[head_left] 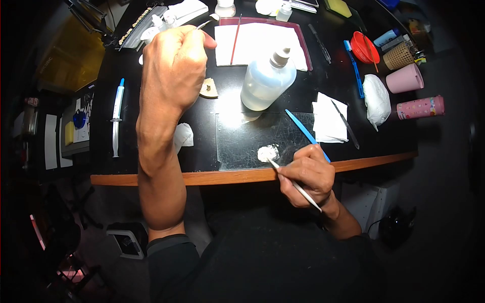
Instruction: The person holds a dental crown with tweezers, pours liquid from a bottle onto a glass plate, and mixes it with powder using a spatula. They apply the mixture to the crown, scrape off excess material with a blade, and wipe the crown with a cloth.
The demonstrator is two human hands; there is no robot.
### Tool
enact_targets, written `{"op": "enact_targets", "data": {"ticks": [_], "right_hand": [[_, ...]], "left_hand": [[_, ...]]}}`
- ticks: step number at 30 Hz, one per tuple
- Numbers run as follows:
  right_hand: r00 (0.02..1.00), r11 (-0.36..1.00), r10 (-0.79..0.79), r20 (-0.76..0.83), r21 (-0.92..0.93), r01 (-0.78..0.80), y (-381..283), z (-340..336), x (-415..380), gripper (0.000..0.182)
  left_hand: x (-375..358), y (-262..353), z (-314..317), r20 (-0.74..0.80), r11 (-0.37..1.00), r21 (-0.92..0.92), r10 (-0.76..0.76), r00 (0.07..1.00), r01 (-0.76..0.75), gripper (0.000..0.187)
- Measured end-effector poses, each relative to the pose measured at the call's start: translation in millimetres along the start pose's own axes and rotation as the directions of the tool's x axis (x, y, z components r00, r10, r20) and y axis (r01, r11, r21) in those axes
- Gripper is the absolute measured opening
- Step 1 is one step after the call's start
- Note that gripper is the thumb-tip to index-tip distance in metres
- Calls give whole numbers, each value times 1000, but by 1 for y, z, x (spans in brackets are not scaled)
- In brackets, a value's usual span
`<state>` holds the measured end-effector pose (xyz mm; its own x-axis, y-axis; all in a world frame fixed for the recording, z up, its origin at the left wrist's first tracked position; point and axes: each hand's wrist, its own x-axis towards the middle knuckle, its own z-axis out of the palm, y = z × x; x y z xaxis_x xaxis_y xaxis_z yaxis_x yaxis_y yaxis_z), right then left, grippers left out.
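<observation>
My right hand (309, 177) is closed round a slim white tool (302, 192), its tip at a white paste mound (268, 153) on a scratched glass plate (232, 141). My left hand (177, 65) is raised over the table's left part, fingers curled round a thin instrument (203, 24) whose small end shows beyond the knuckles. Just right of my left wrist lies a small beige dental model piece (208, 88). Behind the glass plate stands a clear squeeze bottle (268, 81). A blue tool (305, 132) rests across the plate's right edge.
White paper (257, 43) with a red brush (236, 40) lies at the back. Folded tissues (329, 120), a blue toothbrush (354, 70), a red bowl (365, 48) and a pink cup (404, 78) are at right. At left lies a syringe (117, 113). The wooden table edge (232, 175) runs in front.
</observation>
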<state>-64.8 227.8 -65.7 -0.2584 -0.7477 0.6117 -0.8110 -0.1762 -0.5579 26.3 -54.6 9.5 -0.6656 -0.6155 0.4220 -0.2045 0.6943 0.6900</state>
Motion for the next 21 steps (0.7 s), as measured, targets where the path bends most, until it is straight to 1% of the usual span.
{"op": "enact_targets", "data": {"ticks": [2, 5, 8, 11, 12, 15, 16, 18, 20, 21], "right_hand": [[1000, 1000, 11, -27, -19, -12, 1, 4, 1, 17], [1000, 1000, -18, 16, 15, 17, -1, 1, 2, 17], [998, 999, 36, -48, -22, -37, 1, 3, 1, 17], [1000, 1000, 1, 17, 7, -1, -1, 2, 1, 17], [1000, 1000, 15, -9, -9, -15, -1, 2, 1, 17], [1000, 1000, 2, -21, -17, -3, 1, 6, 3, 17], [1000, 1000, -7, 22, -4, 7, 0, 3, 2, 17], [1000, 1000, 14, -8, -23, -14, 0, 2, 1, 17], [999, 999, 11, -37, -44, -13, 1, 6, 3, 16], [1000, 1000, 3, -19, -27, -4, 1, 5, 2, 16]], "left_hand": [[1, -6, 2, -24, 999, -10, 40, 999, -40, 32], [1, 3, -1, 13, 994, -22, -103, 995, 103, 33], [1, 4, -2, 22, 995, -23, -99, 995, 99, 34], [-1, -8, 2, 5, 995, -83, -50, 999, 50, 42], [-1, -8, 1, 10, 997, -66, -29, 1000, 29, 42], [-1, -12, 1, 8, 998, -34, 47, 999, -46, 42], [-1, -16, 3, -5, 996, -31, 84, 996, -84, 43], [0, -17, 3, -10, 995, -29, 96, 995, -97, 43], [0, -13, 1, 8, 998, -37, 46, 999, -46, 43], [-1, -11, 1, 5, 997, 14, 81, 997, -81, 35]]}}
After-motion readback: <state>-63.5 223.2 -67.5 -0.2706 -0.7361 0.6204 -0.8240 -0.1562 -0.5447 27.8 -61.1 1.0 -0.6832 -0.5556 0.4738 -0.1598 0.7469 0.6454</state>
